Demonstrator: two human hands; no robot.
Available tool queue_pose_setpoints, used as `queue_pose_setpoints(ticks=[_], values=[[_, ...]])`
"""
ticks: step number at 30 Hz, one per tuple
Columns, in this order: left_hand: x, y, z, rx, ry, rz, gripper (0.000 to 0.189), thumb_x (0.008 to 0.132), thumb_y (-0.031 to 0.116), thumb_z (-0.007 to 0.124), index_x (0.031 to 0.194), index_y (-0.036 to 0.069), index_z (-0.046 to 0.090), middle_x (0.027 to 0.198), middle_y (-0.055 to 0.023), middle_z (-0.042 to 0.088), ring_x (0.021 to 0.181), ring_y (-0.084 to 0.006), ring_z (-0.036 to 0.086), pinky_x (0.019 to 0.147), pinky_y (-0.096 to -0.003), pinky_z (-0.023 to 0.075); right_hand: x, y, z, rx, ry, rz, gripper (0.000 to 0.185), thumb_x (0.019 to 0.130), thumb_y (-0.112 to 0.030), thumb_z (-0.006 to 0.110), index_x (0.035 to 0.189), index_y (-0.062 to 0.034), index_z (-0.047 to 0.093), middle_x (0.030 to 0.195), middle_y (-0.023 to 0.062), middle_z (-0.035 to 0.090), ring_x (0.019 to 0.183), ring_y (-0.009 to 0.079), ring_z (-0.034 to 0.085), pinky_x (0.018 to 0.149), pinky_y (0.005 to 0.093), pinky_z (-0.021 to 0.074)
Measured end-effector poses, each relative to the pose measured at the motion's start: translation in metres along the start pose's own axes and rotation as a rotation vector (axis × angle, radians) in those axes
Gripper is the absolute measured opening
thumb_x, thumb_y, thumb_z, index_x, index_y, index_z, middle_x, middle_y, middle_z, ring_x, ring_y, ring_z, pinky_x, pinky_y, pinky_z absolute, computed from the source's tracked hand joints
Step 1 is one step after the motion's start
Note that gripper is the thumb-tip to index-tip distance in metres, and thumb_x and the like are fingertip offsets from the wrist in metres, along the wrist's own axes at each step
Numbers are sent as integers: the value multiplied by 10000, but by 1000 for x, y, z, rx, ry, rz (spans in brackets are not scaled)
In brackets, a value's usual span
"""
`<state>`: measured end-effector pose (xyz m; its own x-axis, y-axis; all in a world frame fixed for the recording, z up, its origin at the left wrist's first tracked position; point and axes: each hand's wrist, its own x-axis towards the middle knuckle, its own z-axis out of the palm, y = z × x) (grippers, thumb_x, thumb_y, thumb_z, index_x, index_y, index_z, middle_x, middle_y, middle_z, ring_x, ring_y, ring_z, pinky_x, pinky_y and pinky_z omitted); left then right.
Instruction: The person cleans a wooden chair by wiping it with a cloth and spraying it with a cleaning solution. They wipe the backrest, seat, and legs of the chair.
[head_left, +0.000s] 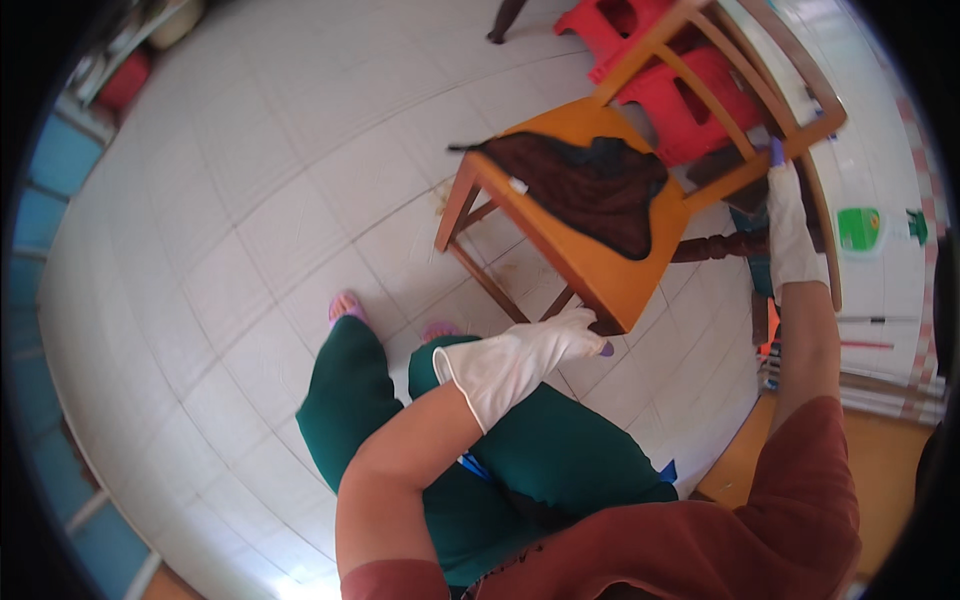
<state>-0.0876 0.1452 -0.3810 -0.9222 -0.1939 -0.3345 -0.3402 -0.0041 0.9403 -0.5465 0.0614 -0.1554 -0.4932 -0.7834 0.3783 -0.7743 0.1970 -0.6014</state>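
Observation:
A wooden chair (637, 281) with an orange-brown seat and slatted backrest is in front of me. My left hand (566, 337), in a white rubber glove with purple at the fingertips, grips the near corner of the seat. Higher up at the right, my right hand (781, 176) wears a matching glove and is closed around the backrest's side post. Across the seat lies a dark mesh cloth (592, 187) with black edging, and one end of it sticks out past the seat's far corner. Whether all the chair's legs touch the floor, I cannot tell.
Red plastic stools (694, 105) stand behind the backrest. A spray bottle (862, 229) with a green label lies on a white-topped table (885, 289) at the right. Another wooden seat (885, 465) is at lower right. Blue cabinets (56, 202) line the left of the tiled floor (247, 202).

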Motion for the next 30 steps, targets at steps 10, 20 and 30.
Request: queue_pose_setpoints(ticks=[10,20,30], values=[[7,40,1,167,-120,-173,636,868,268,625,1405,-35,471,1419,-238,495,1329,-356,465,1074,-368,397,0,17,28,37,94,-55,377,1026,-301,574,1209,26,618,1037,92,699,1038,179,636,874,281,495],[0,94,-40,186,647,264,239,868,71,608,1086,43,705,1081,-160,698,997,-284,674,939,-320,512,7,21,60,17,-8,-65,575,1032,-483,468,1306,13,569,1173,168,685,1173,283,614,1001,353,453],[11,93,-175,919,609,-417,1066,784,595,750,1555,57,250,1588,-239,270,1442,-373,345,1137,-417,381,-238,48,42,668,-158,442,221,1012,-172,532,1172,-27,576,1014,92,660,914,152,634,818,304,537]])
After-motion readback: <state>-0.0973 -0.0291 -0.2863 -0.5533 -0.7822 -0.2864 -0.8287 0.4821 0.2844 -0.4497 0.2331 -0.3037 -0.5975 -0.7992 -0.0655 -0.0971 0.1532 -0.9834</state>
